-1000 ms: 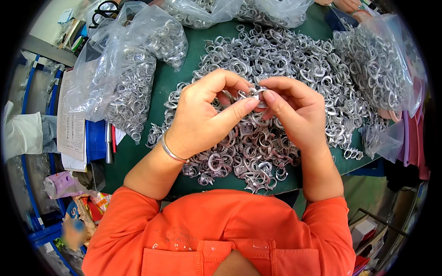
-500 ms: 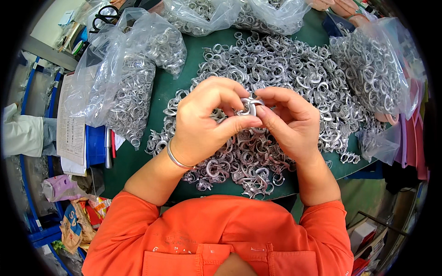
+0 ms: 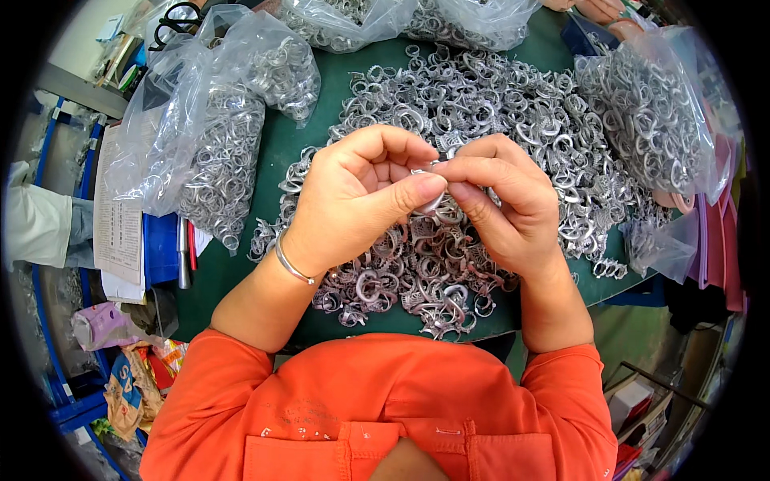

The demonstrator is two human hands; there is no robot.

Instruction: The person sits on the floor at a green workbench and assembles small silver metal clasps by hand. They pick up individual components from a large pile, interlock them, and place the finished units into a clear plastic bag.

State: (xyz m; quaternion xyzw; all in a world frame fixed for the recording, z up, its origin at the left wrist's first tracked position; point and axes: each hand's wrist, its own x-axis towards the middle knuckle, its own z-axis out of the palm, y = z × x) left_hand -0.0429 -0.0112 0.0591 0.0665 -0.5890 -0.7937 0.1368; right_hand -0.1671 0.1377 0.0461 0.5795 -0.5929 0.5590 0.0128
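Observation:
A silvery metal ring (image 3: 423, 170) sits between my two hands, mostly covered by fingertips. My left hand (image 3: 353, 196) is closed on it, thumb below and fingers curled above. From the other side, my right hand (image 3: 505, 196) pinches at the same ring with thumb and forefinger, their tips almost meeting the left thumb. Both hands are held over a wide pile of silvery metal rings (image 3: 481, 100) spread on the green tabletop (image 3: 281, 172). Rings nearest me look darker, with a reddish tint.
Clear plastic bags full of rings stand at the left (image 3: 220, 152), the back (image 3: 345, 28) and the right (image 3: 650, 120). Black-handled scissors (image 3: 176, 24) lie back left. Printed papers (image 3: 120, 212) and a blue bin (image 3: 160, 248) are at the left edge. A small clear bag (image 3: 662, 248) lies at right.
The ring has turned and is now more hidden by my fingers. My right fingers have shifted slightly left over it. My view has moved a little.

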